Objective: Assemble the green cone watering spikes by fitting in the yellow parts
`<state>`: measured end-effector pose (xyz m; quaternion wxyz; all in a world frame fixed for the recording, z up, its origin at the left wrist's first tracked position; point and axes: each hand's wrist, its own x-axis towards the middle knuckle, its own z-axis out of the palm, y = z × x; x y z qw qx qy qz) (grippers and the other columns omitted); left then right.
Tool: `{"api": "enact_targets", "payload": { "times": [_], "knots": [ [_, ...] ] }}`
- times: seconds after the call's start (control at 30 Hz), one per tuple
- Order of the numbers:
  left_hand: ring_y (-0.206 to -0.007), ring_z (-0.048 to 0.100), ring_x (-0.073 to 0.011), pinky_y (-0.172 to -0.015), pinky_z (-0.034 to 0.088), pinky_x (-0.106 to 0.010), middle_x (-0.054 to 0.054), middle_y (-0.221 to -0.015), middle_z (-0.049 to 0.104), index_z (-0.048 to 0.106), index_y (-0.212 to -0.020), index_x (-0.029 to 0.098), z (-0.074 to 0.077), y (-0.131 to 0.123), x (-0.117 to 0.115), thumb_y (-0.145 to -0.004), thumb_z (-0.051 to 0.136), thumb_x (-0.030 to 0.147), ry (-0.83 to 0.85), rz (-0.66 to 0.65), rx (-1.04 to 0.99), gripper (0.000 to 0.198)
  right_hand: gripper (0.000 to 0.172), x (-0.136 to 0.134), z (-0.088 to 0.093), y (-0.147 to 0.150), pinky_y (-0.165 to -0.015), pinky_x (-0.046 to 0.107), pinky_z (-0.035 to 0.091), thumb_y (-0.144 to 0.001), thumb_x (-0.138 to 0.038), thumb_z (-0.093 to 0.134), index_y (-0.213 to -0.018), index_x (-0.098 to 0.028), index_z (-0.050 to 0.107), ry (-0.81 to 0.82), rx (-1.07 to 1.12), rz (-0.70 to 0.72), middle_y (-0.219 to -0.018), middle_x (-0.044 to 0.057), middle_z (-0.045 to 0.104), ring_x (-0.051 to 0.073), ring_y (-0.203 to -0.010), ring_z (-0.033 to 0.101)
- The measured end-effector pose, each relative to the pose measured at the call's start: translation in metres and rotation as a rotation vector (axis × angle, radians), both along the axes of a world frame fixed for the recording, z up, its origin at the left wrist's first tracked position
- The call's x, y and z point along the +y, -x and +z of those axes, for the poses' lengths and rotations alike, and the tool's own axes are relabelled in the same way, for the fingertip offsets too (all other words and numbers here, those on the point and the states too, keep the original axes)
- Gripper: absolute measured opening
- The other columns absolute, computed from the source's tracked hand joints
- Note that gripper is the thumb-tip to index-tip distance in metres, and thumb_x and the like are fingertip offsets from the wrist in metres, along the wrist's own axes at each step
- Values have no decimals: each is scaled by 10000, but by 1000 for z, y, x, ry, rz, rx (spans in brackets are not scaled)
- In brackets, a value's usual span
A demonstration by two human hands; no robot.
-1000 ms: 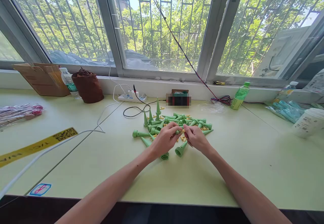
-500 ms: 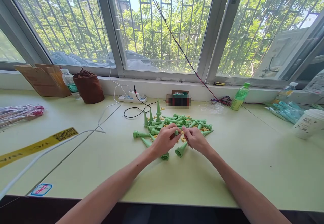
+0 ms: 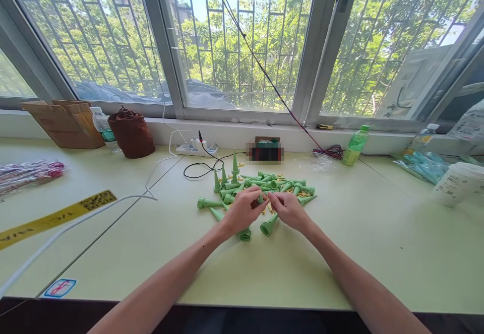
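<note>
My left hand (image 3: pixel 244 208) is closed around a small green plastic piece (image 3: pixel 260 198), which shows between thumb and fingers. Fingertips of my right hand (image 3: pixel 290 208) are pinched together close beside it, and what they grip is too small to make out. Around and behind both hands lies a pile of green plastic watering spikes (image 3: pixel 270 184) with small yellow valves mixed in. A few spikes (image 3: pixel 235 165) stand upright at the pile's left back. One spike (image 3: pixel 266 228) lies just below my hands with its open end toward me; another open end (image 3: pixel 245 235) shows below my left wrist.
A power strip (image 3: pixel 196 149) with cables stands by the window wall, left of a small box (image 3: pixel 264 151). A brown drawstring bag (image 3: pixel 131 132) and cardboard box (image 3: pixel 62 125) are at left. At right are a green bottle (image 3: pixel 355 146) and white cup (image 3: pixel 461 184). A white cable (image 3: pixel 75 215) crosses the left side.
My hands stay together over the pile, fingers shifting slightly. The yellow bit seen between the fingertips earlier is now hard to see. The view has shifted a little.
</note>
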<state>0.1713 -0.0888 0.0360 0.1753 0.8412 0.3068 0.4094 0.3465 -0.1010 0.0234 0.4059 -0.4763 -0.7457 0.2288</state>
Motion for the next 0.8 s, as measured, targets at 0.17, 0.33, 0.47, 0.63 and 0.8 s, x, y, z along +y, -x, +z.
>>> {"api": "enact_targets", "payload": {
  "times": [0.17, 0.33, 0.47, 0.63, 0.8],
  "knots": [
    [-536, 420, -91, -494, 357, -240, -13, -706, 537, 629, -709, 162, -2, -1, 0, -920, 543, 312, -9, 1, 12, 274, 554, 1, -1, 0, -510, 248, 294, -968, -532, 356, -538, -191, 432, 10, 7, -9, -494, -17, 449, 120, -487, 412],
    [-579, 527, -97, -545, 467, -239, -27, -825, 609, 643, -885, 171, 0, 2, 4, -903, 580, 326, 18, 100, -129, 168, 609, 3, -4, -1, -505, 259, 305, -958, -574, 354, -483, -196, 405, 26, 56, -83, -438, -15, 416, 120, -441, 405],
    [-649, 617, -110, -615, 541, -252, -44, -951, 634, 623, -947, 178, 3, 6, 11, -894, 599, 329, -8, 164, -296, 162, 617, 6, -8, -2, -498, 259, 299, -954, -589, 353, -481, -195, 411, 10, 41, -100, -433, -12, 419, 119, -435, 400],
    [-584, 603, -97, -593, 535, -236, -30, -864, 635, 619, -949, 183, 6, 11, 16, -926, 551, 325, -69, 153, -280, 159, 599, 5, -8, -2, -504, 249, 294, -962, -565, 355, -501, -188, 421, -11, 15, -95, -462, -8, 452, 114, -456, 409],
    [-616, 583, -100, -596, 514, -207, -28, -821, 661, 642, -887, 177, 26, 35, 29, -903, 583, 350, -269, 415, -283, 183, 579, 5, -8, -3, -513, 246, 297, -970, -536, 362, -516, -184, 439, -17, 7, -85, -475, -9, 469, 112, -466, 418]
  ]
}}
